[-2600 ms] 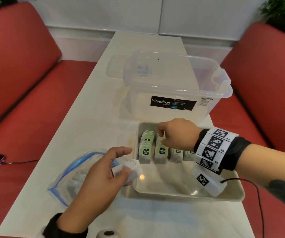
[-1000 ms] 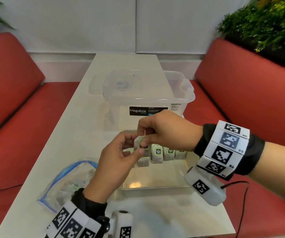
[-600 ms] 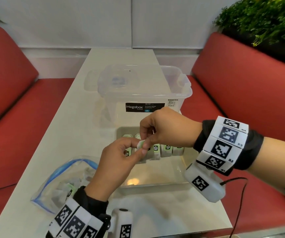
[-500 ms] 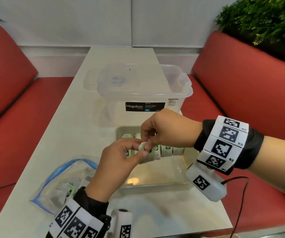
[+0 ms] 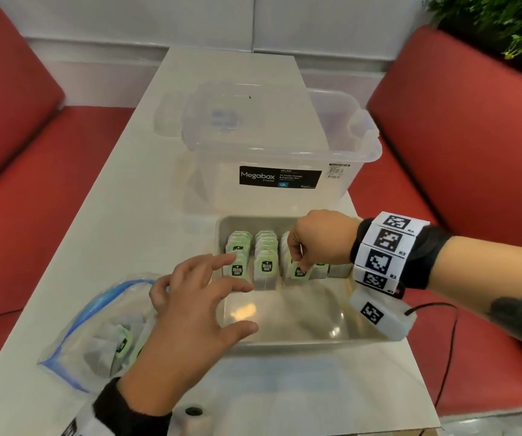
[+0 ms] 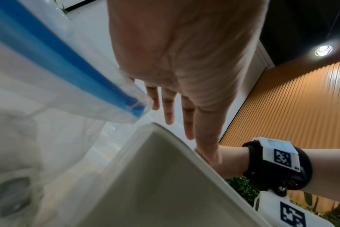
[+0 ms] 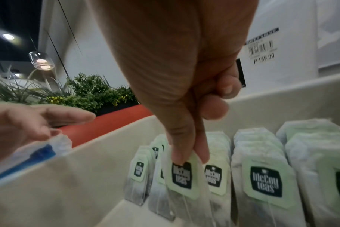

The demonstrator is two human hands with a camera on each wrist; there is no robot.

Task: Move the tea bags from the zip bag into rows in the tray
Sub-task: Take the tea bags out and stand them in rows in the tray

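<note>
Left hand (image 5: 190,319), fingers spread and released, hovers over the zip bag (image 5: 96,335) at 7 o'clock. Right hand (image 7: 186,95) pinches one tea bag (image 7: 182,176) upright among rows in the tray (image 5: 310,338). Storage box (image 5: 281,152) sits at 12 o'clock.

From my head view the right hand (image 5: 319,239) covers the top of the tea bag (image 5: 299,272) it pinches, and the rows behind it. The tea bags inside the zip bag (image 5: 74,335) are blurred through the plastic, so I cannot count them. The left hand (image 5: 190,319) hides the bag's mouth. In the left wrist view the tray (image 6: 165,176) is cut off.
</note>
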